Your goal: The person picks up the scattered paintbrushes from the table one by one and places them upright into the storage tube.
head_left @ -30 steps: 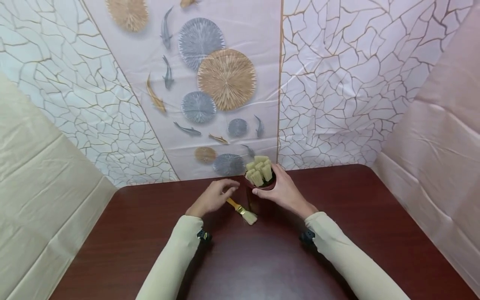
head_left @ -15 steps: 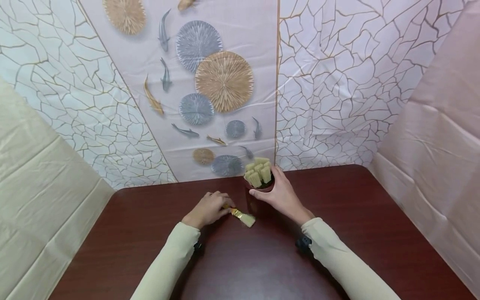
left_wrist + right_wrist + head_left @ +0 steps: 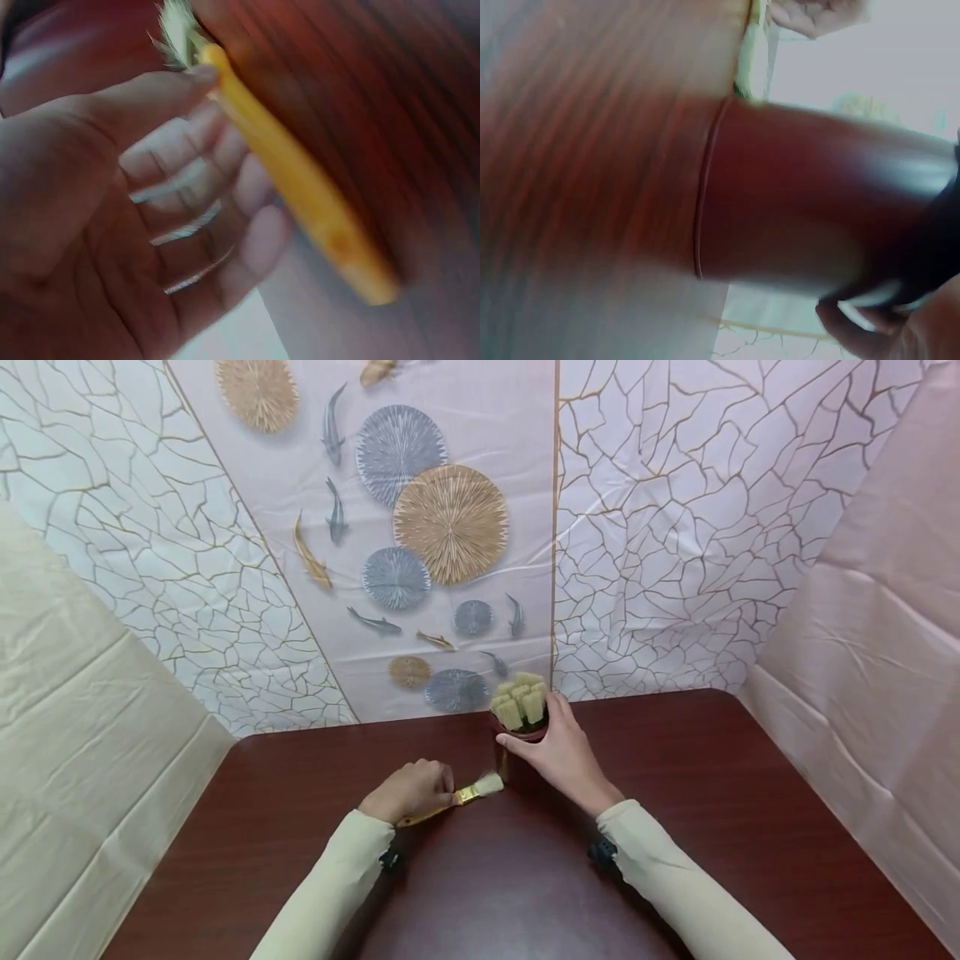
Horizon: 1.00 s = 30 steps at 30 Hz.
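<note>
My left hand point(image 3: 412, 789) pinches a paintbrush point(image 3: 467, 795) between thumb and fingertips, near the metal band. Its yellow handle point(image 3: 300, 180) slants away past the fingers in the left wrist view, and the pale bristles point right, toward a cup. That dark red cup point(image 3: 802, 195) stands upright on the table, with several paintbrushes in it, bristles point(image 3: 521, 700) up. Thumb and fingers of my right hand point(image 3: 564, 760) curl round the cup near its rim. In the right wrist view the cup hides part of that hand, and the picture is blurred.
Both hands are over a dark red wooden table point(image 3: 480, 893). Close behind its far edge hangs a patterned cloth point(image 3: 450, 527) with printed fish and round shapes. Pale cloth sides point(image 3: 862, 693) flank the table.
My left hand has come down onto the loose paintbrush and gripped it. The brush has turned and its handle now lies under the hand. The right hand stays on the cup.
</note>
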Tool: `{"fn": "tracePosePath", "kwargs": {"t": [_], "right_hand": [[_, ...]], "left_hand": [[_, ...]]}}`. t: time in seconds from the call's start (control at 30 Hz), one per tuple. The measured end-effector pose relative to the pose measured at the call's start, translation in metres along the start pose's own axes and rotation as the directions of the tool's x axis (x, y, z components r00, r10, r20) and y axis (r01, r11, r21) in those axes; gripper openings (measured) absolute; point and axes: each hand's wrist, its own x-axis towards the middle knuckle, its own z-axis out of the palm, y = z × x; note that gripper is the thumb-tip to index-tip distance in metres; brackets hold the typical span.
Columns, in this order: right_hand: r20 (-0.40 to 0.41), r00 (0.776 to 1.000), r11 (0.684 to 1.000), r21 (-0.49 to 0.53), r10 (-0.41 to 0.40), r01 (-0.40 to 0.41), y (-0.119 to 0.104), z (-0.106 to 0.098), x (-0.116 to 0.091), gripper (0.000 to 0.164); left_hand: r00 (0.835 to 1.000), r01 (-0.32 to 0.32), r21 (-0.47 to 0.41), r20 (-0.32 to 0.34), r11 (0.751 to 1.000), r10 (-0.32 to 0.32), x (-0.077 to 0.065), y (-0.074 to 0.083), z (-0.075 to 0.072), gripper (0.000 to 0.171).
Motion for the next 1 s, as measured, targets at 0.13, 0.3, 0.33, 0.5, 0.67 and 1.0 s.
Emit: {"fn": "tracePosePath", "kwargs": {"t": [0.13,0.3,0.33,0.5,0.67,1.0], "right_hand": [[-0.054,0.998,0.998,-0.053,0.036,-0.039,-0.005,0.006,-0.006,0.117],[-0.082,0.995,0.995,-0.071,0.059,-0.065,-0.009,0.009,-0.011,0.116],[-0.081,0.995,0.995,-0.069,0.061,-0.066,-0.009,0.009,-0.012,0.115],[-0.041,0.997,0.998,-0.032,0.061,-0.062,-0.006,0.004,-0.013,0.115],[-0.021,0.998,0.998,-0.014,0.056,-0.056,-0.007,0.005,-0.012,0.116],[-0.016,0.998,0.995,0.077,0.06,-0.059,-0.002,0.008,-0.012,0.117]], "left_hand": [[0.996,0.084,-0.095,0.034,0.992,-0.081,-0.002,0.008,0.001,0.017],[0.986,0.147,-0.154,-0.059,0.977,-0.157,0.0,0.014,0.009,0.02],[0.982,0.153,-0.166,-0.082,0.974,-0.169,0.001,0.016,0.011,0.02],[0.974,0.172,-0.233,-0.106,0.957,-0.201,0.003,0.021,0.015,0.022],[0.98,0.171,-0.324,-0.041,0.93,-0.194,0.003,0.019,0.014,0.017],[0.97,0.123,-0.486,-0.124,0.866,-0.207,-0.004,0.018,-0.005,0.015]]}}
